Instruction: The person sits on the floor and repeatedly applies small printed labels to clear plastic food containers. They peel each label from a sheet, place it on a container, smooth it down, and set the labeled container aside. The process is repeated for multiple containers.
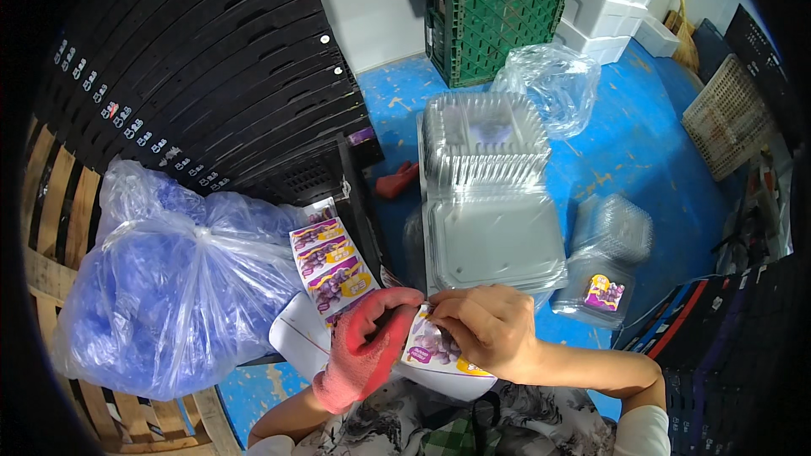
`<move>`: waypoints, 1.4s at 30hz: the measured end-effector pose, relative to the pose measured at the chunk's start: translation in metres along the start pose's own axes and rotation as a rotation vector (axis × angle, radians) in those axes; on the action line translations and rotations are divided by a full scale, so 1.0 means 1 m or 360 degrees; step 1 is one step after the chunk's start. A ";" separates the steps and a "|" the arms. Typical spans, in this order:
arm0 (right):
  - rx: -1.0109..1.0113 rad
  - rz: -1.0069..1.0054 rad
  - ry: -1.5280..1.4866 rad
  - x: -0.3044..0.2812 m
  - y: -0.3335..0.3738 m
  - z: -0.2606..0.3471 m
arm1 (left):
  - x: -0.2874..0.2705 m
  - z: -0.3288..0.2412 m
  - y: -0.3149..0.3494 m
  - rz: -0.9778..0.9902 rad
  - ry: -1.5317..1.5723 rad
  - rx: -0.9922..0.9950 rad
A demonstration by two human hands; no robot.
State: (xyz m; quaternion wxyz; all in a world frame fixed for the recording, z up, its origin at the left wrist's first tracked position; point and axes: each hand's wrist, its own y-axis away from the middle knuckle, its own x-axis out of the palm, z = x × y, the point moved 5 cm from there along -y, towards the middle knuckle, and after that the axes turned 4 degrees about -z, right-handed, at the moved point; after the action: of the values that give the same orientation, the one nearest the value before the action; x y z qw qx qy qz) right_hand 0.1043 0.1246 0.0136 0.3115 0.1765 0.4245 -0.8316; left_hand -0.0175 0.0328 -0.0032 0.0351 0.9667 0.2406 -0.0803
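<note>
My left hand (365,350), in a red work glove, has its fingers curled at the edge of a strip of printed sticker labels (325,252) with grapes on purple, white and yellow. My bare right hand (494,329) pinches the upper edge of one label (431,344) from this strip, close to the gloved fingertips. White backing paper (302,333) hangs below the strip. Just beyond my hands lies a clear plastic clamshell container (498,241), its flat lid toward me. Behind it rises a stack of nested clear containers (486,139). My fingertips partly hide the label's upper edge.
A large tied bag of bluish plastic (186,279) is at left by wooden pallets (46,279). Black crates (220,59) tower behind it. Right, a labelled container (604,294) sits near more clear containers (617,232). Green crates (507,17) and a red glove (397,179) lie farther off.
</note>
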 end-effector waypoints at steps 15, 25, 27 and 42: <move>-0.0167 -0.0137 0.0070 -0.010 0.004 -0.003 | 0.011 -0.005 0.005 -0.0043 -0.0002 0.0081; -0.0651 -0.0075 0.0020 -0.026 0.004 0.029 | 0.002 0.011 -0.013 0.0058 0.0143 -0.0011; -0.0322 -0.0280 -0.0257 -0.057 0.006 0.013 | -0.026 0.030 -0.018 -0.0107 0.0490 -0.0144; 0.1677 -0.0780 -0.1282 -0.045 0.054 -0.139 | -0.053 -0.006 0.002 -0.0047 -0.0491 0.0187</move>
State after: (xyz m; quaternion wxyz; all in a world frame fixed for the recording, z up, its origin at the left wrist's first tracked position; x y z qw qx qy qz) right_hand 0.1778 0.2309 -0.0736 0.1213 -0.1184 -0.1553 -0.9732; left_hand -0.0615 0.0073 0.0114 0.0138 0.9396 0.2415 -0.2422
